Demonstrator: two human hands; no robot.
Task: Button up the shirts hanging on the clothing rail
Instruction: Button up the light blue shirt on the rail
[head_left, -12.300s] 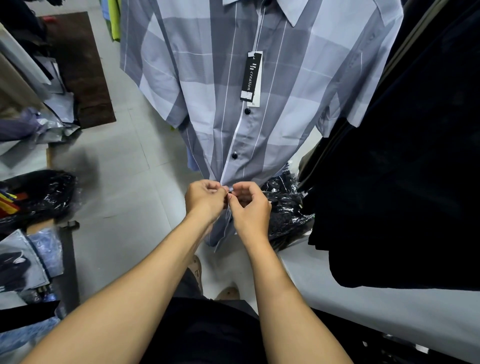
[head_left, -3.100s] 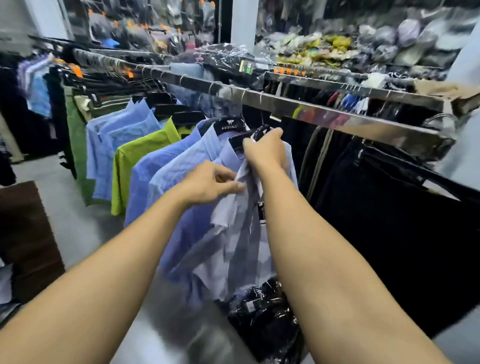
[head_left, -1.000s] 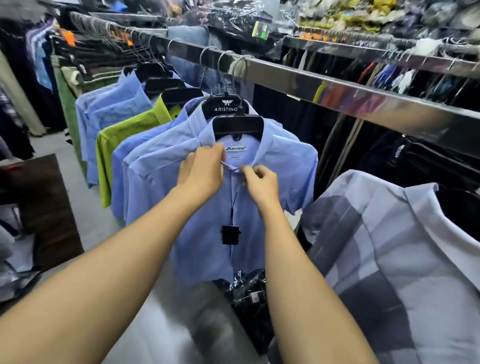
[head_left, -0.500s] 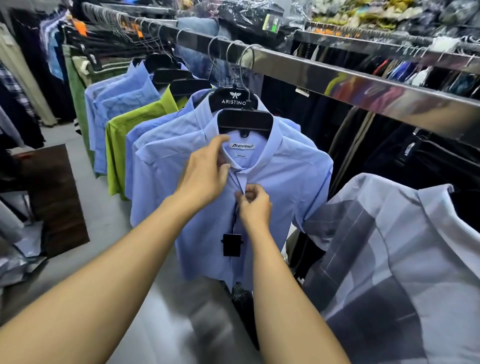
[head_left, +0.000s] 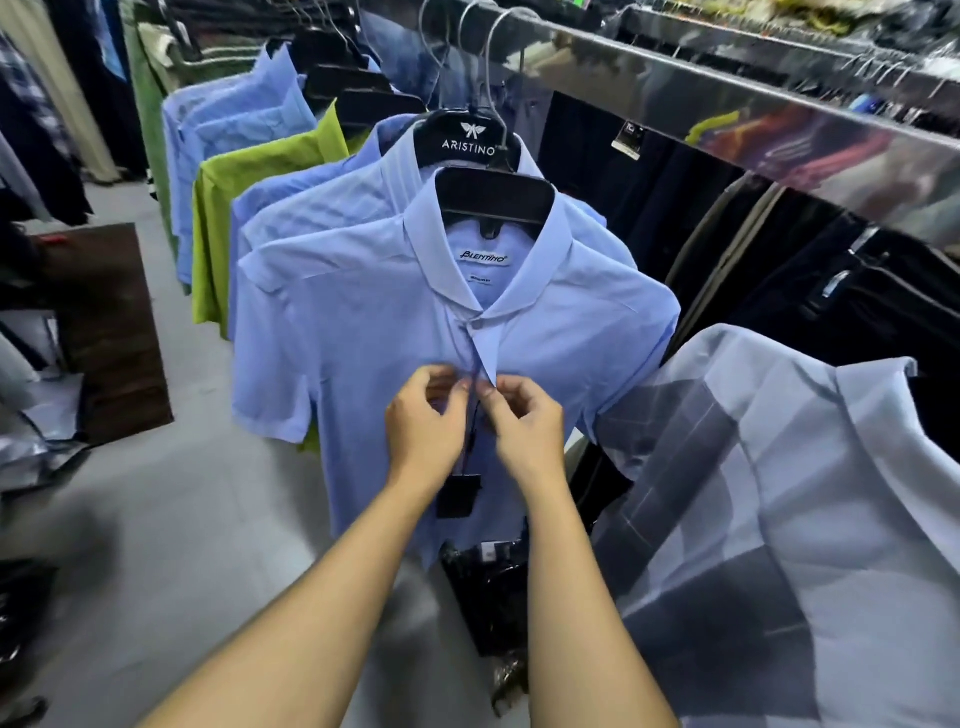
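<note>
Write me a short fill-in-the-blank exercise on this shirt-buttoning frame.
1. The left hand and right hand pinch the front of the light blue short-sleeved shirt just below its ____.
2. The black plastic hanger behind this shirt's own bears the white word ____.
3. A small ____ hang tag dangles between the wrists.

Missing words: collar; ARISTINO; black.

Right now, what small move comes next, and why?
Probably work the next fastening closed: the top button looks done, and the left hand and right hand pinch the light blue short-sleeved shirt's open front edges just below it.
</note>
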